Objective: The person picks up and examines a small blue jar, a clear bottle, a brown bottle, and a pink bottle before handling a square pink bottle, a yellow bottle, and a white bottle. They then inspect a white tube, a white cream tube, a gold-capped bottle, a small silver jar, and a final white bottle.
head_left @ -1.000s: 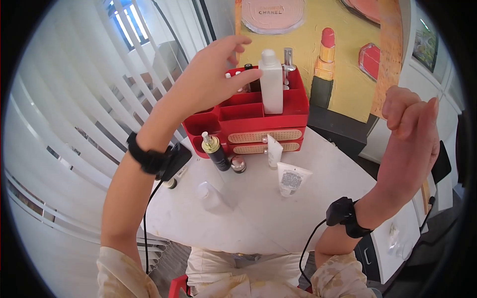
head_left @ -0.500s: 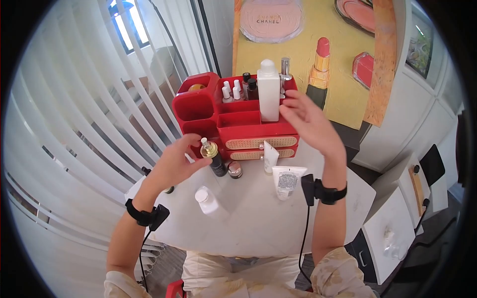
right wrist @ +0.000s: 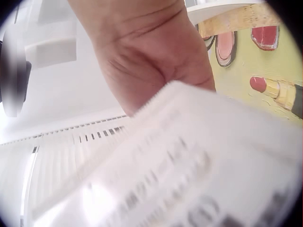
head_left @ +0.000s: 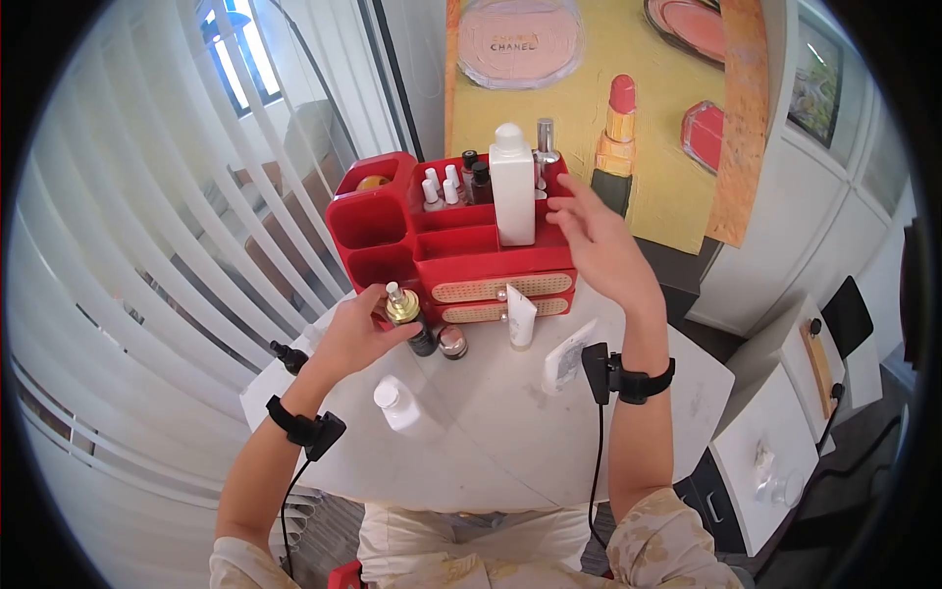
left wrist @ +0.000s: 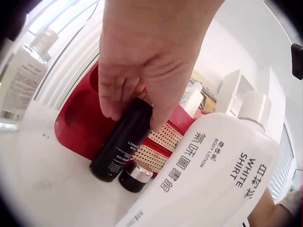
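My left hand (head_left: 358, 334) holds a black pump bottle (left wrist: 120, 146) with a gold collar by its upper part, thumb on one side and fingers on the other. The bottle leans in front of a red cosmetics organizer (head_left: 471, 263). Beside the organizer's right end, my right hand (head_left: 606, 253) is raised with fingers loosely extended and nothing in them. Close to those fingertips, a tall white bottle (head_left: 513, 201) stands in the organizer. Below the right wrist, a white tube (head_left: 567, 361) tilts against the wrist camera; it fills much of the right wrist view.
A white body lotion bottle (left wrist: 222, 156) stands near the left forearm. By the black bottle sits a small jar (head_left: 452, 343). A smaller white tube (head_left: 520, 319) stands before the organizer's drawers. Left of the hand is a clear bottle (left wrist: 23, 80). Behind leans a lipstick painting (head_left: 616, 137).
My left hand came down from over the organizer to the black bottle and took hold of it. My right hand moved in from the right to the organizer's side. The larger white tube has tilted.
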Demonstrator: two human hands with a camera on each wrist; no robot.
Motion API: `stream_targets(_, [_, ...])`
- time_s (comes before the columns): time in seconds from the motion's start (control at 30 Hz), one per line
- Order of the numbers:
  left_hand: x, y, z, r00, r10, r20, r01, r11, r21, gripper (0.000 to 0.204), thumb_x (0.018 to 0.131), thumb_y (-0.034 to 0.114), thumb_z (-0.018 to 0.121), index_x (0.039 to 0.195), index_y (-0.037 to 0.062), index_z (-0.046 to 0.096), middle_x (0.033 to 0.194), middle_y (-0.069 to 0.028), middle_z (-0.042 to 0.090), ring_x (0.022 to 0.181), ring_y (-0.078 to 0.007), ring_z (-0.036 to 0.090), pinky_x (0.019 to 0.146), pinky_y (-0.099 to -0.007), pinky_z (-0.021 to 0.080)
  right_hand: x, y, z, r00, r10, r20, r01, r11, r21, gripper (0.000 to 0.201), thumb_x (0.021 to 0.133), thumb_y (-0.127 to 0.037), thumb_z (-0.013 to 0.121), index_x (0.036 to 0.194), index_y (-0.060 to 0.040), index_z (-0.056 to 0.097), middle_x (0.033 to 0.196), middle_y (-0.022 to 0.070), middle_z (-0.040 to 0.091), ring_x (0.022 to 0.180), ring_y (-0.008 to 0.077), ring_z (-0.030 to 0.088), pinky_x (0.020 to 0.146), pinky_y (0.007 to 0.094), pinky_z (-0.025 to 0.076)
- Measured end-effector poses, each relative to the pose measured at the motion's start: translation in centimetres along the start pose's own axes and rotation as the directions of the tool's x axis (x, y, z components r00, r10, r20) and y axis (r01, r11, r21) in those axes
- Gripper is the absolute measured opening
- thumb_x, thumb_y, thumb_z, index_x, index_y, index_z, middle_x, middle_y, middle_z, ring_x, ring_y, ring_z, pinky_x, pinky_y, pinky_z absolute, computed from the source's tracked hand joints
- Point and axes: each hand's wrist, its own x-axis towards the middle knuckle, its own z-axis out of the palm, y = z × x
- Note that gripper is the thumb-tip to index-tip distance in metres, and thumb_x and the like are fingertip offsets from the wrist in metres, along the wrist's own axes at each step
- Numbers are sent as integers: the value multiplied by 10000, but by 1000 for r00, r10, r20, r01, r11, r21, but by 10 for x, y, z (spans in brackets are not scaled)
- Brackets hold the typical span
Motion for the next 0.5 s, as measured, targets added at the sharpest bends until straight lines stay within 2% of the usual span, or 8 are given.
stream_targets(0.03, [1,4,-2,1000,-23,12,23,1000,11,590,804,304,875,1182,-45,586,944,-179,724,819,-275,721,741,-356,554,0,0,-6,999,-15,-51,16,1000,24,403,1044,-87,488,1434,12,469,1240,208,684,1088,312,696,969,373,521])
stream_targets(0.13, [0,9,-15,994,-6,-113,-2,998,-67,537,804,260,872,1181,-31,624,975,-96,723,801,-147,649,740,-297,534,-5,-13,-29,988,3,-154,16,992,127,380,1060,-113,484,1423,-3,492,1191,188,700,1040,261,708,951,351,525])
stream_targets(0.17, [0,16,-27,990,15,-139,-26,997,-77,499,802,222,866,1183,-11,642,989,-65,731,827,-118,648,745,-280,531,-7,-18,-36,985,4,-171,20,990,141,384,1067,-154,515,1424,-12,501,1172,144,706,1008,195,699,938,329,525])
stream_targets(0.27, [0,51,-64,978,92,-185,-114,987,-110,478,805,185,853,1196,-12,662,983,-45,730,843,-113,646,770,-278,534,-18,-49,-47,988,-24,-155,70,951,300,423,1038,-140,593,1434,-22,501,1166,116,706,1019,175,684,937,310,525])
stream_targets(0.37, [4,91,-84,942,221,-253,-266,951,-159,428,811,168,849,1159,-13,677,957,-39,728,844,-104,642,769,-268,530,-32,-75,-39,990,-133,-43,139,902,409,544,973,-152,711,1454,-28,489,1209,112,688,1065,163,659,929,299,528])
stream_targets(0.43, [10,116,-86,911,294,-288,-347,925,-153,466,778,216,878,1132,-24,693,895,-45,737,754,-107,654,706,-256,534,-41,-101,-31,985,-145,94,102,927,360,668,908,-160,793,1476,-26,469,1258,137,663,1130,184,646,920,319,546])
stream_targets(0.47, [12,129,-85,893,330,-305,-387,910,-149,486,761,240,892,1118,-30,702,864,-48,742,709,-108,660,674,-250,536,-43,-106,-24,979,-162,120,109,926,361,684,899,-139,797,1484,-24,461,1269,125,661,1146,184,636,958,326,521])
stream_targets(0.5, [14,144,-85,906,325,-271,-383,902,-199,466,768,217,891,1117,-25,699,886,-41,741,732,-98,661,685,-241,535,-44,-109,-18,973,-178,147,115,925,362,701,891,-119,801,1491,-21,452,1279,114,659,1162,184,627,996,332,495])
